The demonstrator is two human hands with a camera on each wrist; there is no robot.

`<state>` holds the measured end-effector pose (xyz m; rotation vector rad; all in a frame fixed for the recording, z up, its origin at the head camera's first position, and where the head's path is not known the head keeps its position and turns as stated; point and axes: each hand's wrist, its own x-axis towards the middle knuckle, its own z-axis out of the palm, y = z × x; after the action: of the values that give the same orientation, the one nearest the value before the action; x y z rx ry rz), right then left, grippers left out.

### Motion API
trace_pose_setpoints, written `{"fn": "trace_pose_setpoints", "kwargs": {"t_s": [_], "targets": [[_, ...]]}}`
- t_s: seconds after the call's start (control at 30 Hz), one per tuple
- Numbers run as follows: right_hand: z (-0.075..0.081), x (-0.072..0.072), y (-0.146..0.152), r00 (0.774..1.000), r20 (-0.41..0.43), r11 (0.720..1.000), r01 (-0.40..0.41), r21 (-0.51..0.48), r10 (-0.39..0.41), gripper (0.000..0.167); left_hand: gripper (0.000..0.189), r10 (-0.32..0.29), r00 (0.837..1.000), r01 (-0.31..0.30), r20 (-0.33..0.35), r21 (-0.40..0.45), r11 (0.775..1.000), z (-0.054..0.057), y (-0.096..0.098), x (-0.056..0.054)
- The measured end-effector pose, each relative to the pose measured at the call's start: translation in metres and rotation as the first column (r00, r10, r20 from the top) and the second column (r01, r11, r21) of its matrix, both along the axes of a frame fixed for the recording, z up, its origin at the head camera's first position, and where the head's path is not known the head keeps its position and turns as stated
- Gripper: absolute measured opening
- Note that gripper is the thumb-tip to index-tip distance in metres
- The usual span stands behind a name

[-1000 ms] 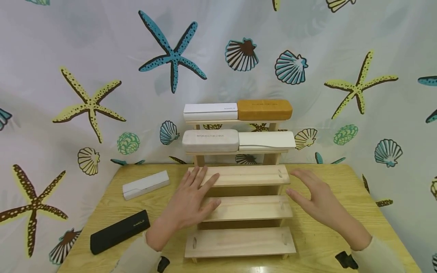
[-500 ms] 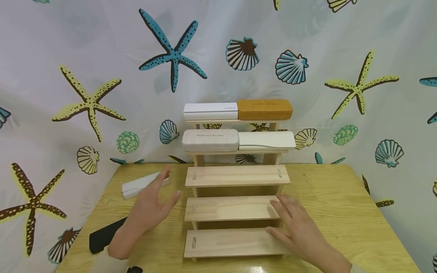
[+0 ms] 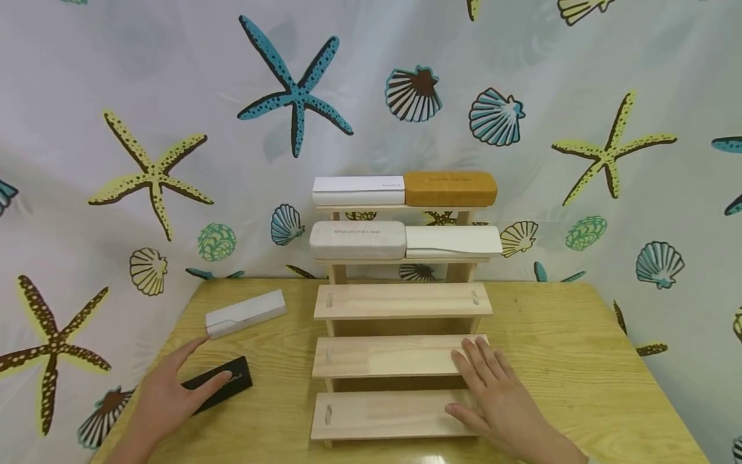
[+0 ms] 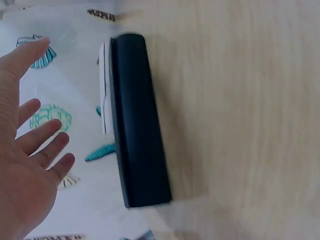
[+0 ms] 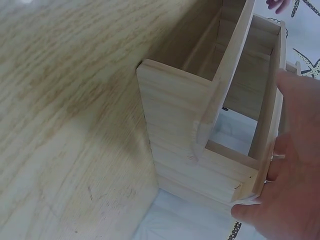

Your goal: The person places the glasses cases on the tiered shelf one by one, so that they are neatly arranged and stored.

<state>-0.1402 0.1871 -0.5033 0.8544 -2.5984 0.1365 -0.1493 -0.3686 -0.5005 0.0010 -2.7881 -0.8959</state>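
Note:
My left hand (image 3: 168, 393) hovers over the left end of a black glasses case (image 3: 236, 381) on the table, thumb and fingers spread with nothing between them. In the left wrist view, the black case (image 4: 140, 120) stands apart from the fingers. At the right end of a stepped wooden rack (image 3: 400, 301), my right hand (image 3: 501, 403) lies with straight fingers over the second step from the bottom. The right wrist view has that hand (image 5: 300, 165) at the rack's edge; exact contact is partly hidden. Behind the black case lies a white glasses case (image 3: 246, 314).
The rack's top step carries a white case (image 3: 358, 191) and an orange-brown case (image 3: 451, 189). Below them sit a pale grey case (image 3: 357, 240) and a cream case (image 3: 453, 241). A patterned curtain (image 3: 371, 116) hangs behind the wooden table (image 3: 556, 348).
My left hand has left the rack's middle step and moved left and toward me, to the black case. My right hand has come from beside the rack onto its lower right end.

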Motion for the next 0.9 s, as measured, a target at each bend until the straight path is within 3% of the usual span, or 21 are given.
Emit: {"fn": "trace_pose_setpoints", "kwargs": {"t_s": [0.2, 0.33, 0.4, 0.63, 0.73, 0.9], "targets": [[-0.004, -0.002, 0.001, 0.999, -0.038, 0.999, -0.035, -0.027, 0.034, 0.082, 0.106, -0.030, 0.993, 0.035, 0.113, -0.045, 0.998, -0.013, -0.027, 0.013], [-0.004, -0.003, 0.002, 0.997, -0.055, 0.998, -0.047, -0.029, 0.045, 0.082, 0.112, -0.017, 0.981, 0.032, 0.192, -0.076, 0.997, -0.022, -0.042, 0.017], [-0.004, -0.003, 0.002, 0.997, -0.055, 0.999, -0.046, -0.027, 0.045, 0.082, 0.115, -0.004, 0.970, 0.026, 0.244, -0.085, 0.996, -0.026, -0.049, 0.017], [-0.005, -0.003, 0.001, 0.996, -0.071, 0.998, -0.052, -0.027, 0.050, 0.084, 0.118, 0.033, 0.900, 0.020, 0.435, -0.115, 0.993, -0.040, -0.072, 0.014], [-0.005, -0.003, 0.001, 0.996, -0.071, 0.998, -0.051, -0.026, 0.049, 0.084, 0.118, 0.034, 0.889, 0.034, 0.457, -0.139, 0.990, -0.046, -0.078, 0.013], [-0.004, -0.004, 0.001, 0.997, -0.066, 0.999, -0.047, -0.025, 0.045, 0.084, 0.119, 0.052, 0.896, 0.024, 0.441, -0.164, 0.986, -0.050, -0.081, 0.013]]}}
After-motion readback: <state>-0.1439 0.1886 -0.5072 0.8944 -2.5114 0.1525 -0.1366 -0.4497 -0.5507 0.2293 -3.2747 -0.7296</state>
